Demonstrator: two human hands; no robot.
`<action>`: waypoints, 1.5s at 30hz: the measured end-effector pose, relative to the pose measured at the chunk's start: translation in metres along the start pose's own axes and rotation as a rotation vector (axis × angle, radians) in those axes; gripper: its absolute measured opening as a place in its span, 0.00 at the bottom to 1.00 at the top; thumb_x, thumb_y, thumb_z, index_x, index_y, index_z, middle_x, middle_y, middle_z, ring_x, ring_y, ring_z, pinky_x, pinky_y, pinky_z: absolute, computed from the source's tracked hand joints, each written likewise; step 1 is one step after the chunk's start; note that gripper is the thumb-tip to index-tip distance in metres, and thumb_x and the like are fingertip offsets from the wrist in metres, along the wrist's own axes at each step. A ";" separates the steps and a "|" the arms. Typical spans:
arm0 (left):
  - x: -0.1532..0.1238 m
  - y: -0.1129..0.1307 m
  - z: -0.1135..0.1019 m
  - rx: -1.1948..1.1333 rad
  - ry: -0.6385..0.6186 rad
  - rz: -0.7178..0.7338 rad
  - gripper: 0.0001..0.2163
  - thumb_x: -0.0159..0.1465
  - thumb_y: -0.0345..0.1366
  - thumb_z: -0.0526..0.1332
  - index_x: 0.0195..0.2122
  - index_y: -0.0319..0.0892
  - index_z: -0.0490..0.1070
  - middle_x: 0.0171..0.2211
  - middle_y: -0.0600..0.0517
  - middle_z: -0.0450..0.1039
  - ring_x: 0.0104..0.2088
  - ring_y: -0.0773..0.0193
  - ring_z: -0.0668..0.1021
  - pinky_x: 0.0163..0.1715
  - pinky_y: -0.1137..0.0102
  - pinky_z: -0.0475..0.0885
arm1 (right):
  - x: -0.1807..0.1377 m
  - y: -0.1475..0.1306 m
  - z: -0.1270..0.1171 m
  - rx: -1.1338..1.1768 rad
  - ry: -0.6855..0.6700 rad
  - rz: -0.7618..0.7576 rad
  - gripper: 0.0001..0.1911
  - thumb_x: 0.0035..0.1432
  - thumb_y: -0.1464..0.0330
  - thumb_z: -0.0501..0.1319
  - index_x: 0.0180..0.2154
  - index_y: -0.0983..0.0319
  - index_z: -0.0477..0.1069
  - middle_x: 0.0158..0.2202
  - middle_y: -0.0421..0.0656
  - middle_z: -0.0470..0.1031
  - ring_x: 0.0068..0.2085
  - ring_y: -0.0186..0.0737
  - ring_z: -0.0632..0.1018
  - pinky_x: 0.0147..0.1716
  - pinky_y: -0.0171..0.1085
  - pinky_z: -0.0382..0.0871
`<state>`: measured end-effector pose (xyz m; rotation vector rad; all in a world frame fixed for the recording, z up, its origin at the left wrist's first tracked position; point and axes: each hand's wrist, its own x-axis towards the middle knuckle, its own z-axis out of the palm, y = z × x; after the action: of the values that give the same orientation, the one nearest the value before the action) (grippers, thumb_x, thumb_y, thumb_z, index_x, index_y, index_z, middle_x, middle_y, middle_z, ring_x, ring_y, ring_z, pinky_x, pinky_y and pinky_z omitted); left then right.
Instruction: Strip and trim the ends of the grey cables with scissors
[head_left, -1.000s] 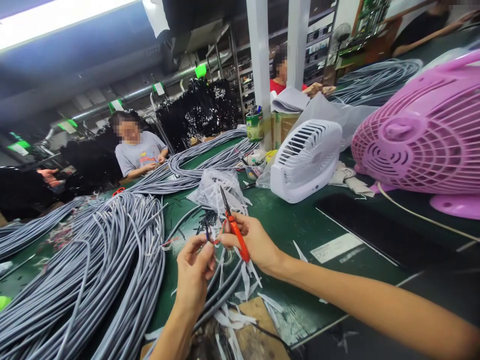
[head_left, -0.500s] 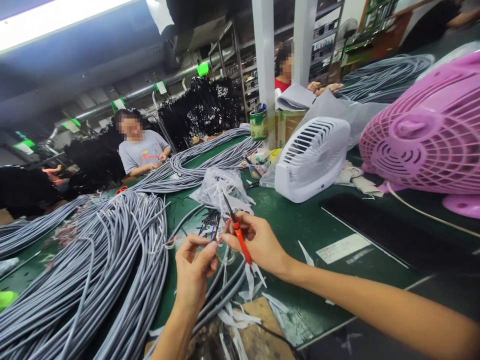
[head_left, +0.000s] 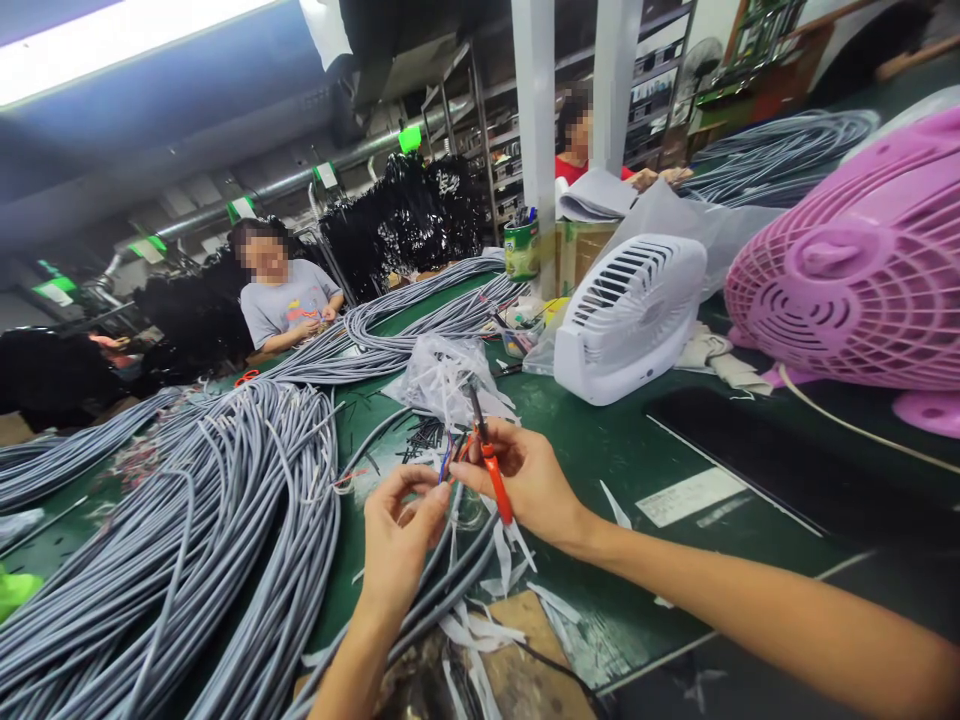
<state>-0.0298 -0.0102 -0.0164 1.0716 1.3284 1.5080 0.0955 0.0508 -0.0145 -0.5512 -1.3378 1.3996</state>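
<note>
Thin coloured wires, blue and orange-red, run between my two hands over the bench. My left hand pinches the wires between thumb and forefinger. Close beside it, my right hand is closed on an orange-handled tool with a slim dark shaft pointing up and away. Its thumb and fingertips also touch the wires; the exact grip is partly hidden. Beneath both hands, grey cables run toward me. Short black tube pieces lie scattered just beyond, beside a clear plastic bag.
Large bundles of grey cable cover the left side. A white fan and a pink fan stand at right. White strips lie near me. Across the bench, a person in a grey shirt handles cable; another sits behind the posts.
Both hands have shifted slightly right in the view, the wires with them. The orange-handled tool has tilted a little more upright. The blue wire shows more clearly above my left fingers.
</note>
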 end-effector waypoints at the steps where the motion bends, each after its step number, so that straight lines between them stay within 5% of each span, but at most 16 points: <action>1: 0.000 -0.001 0.001 -0.010 0.009 0.013 0.14 0.46 0.41 0.68 0.27 0.38 0.68 0.20 0.59 0.62 0.14 0.79 0.60 0.12 0.81 0.53 | 0.001 0.000 0.000 0.012 0.011 0.015 0.19 0.34 0.61 0.71 0.21 0.62 0.62 0.19 0.35 0.64 0.22 0.29 0.66 0.23 0.30 0.62; 11: -0.001 0.009 -0.003 -0.058 -0.131 0.061 0.16 0.46 0.42 0.68 0.33 0.37 0.74 0.22 0.53 0.68 0.18 0.74 0.65 0.17 0.76 0.59 | 0.006 -0.002 -0.003 0.209 -0.036 0.219 0.21 0.28 0.62 0.73 0.20 0.63 0.62 0.18 0.33 0.64 0.21 0.27 0.67 0.23 0.30 0.66; 16: -0.002 0.011 -0.004 -0.052 -0.122 0.201 0.11 0.50 0.41 0.67 0.25 0.41 0.68 0.20 0.56 0.62 0.18 0.73 0.64 0.18 0.76 0.60 | 0.005 0.002 -0.003 0.141 -0.149 0.323 0.20 0.33 0.60 0.70 0.21 0.63 0.62 0.16 0.33 0.65 0.18 0.27 0.66 0.18 0.29 0.62; 22: -0.006 0.015 -0.015 0.281 0.080 0.646 0.05 0.57 0.32 0.60 0.24 0.42 0.68 0.23 0.55 0.63 0.23 0.70 0.67 0.24 0.75 0.64 | 0.006 -0.009 -0.012 -0.357 -0.011 -0.190 0.15 0.42 0.62 0.66 0.19 0.62 0.61 0.16 0.34 0.61 0.19 0.28 0.61 0.20 0.30 0.58; 26: -0.010 0.018 -0.018 0.388 0.120 0.731 0.06 0.57 0.27 0.58 0.24 0.42 0.69 0.24 0.54 0.64 0.26 0.68 0.68 0.25 0.75 0.64 | 0.000 -0.017 -0.014 -0.559 -0.115 -0.386 0.13 0.42 0.63 0.65 0.22 0.61 0.61 0.19 0.35 0.62 0.20 0.30 0.60 0.21 0.31 0.57; 32: -0.009 0.017 -0.017 0.427 0.058 0.747 0.07 0.57 0.25 0.57 0.25 0.43 0.69 0.24 0.55 0.64 0.25 0.68 0.68 0.24 0.75 0.63 | -0.002 -0.010 -0.010 -0.720 -0.187 -0.403 0.14 0.45 0.63 0.63 0.21 0.61 0.58 0.19 0.35 0.60 0.21 0.30 0.59 0.21 0.30 0.54; 45: -0.008 0.016 -0.018 0.583 0.161 0.874 0.11 0.53 0.19 0.53 0.25 0.42 0.70 0.24 0.55 0.65 0.25 0.69 0.71 0.24 0.76 0.66 | 0.001 -0.006 -0.011 -0.832 -0.195 -0.311 0.16 0.46 0.66 0.61 0.17 0.62 0.56 0.16 0.34 0.57 0.19 0.27 0.56 0.20 0.28 0.50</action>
<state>-0.0459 -0.0245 -0.0021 2.1384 1.5508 1.8757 0.1073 0.0552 -0.0120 -0.7085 -2.0662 0.6101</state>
